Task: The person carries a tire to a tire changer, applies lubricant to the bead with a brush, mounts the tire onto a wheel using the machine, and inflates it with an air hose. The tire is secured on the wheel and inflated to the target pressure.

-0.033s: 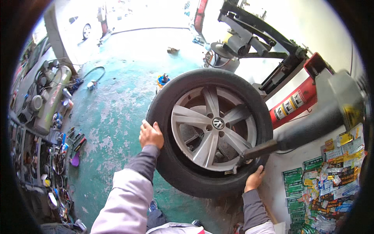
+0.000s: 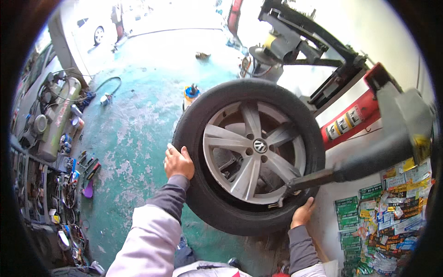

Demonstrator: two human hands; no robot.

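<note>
A black tyre [image 2: 251, 223] fits around a silver five-spoke alloy wheel rim [image 2: 250, 177], held flat up in front of me. At the tyre's left edge my left hand [image 2: 179, 162] grips it, thumb over the sidewall. My right hand [image 2: 302, 213] holds the tyre's lower right edge, its fingers partly hidden beneath. From the right, a dark tyre-changer arm [image 2: 369, 162] reaches over the tyre. Its metal head [image 2: 281, 197] sits at the rim's lower right edge, where the tyre meets it. What supports the wheel underneath is mostly hidden.
A red cylinder [image 2: 351, 119] and black machine arms [image 2: 318, 39] stand right of the wheel. Behind it is a blue-and-yellow container [image 2: 190, 93]. Tools [image 2: 90, 167] and a green tank [image 2: 59, 121] line the left side. Many stickers [image 2: 383, 221] cover the right wall.
The view has shifted slightly, showing more of the blue-and-yellow container. Both hands keep their places on the tyre, and the wheel has barely moved.
</note>
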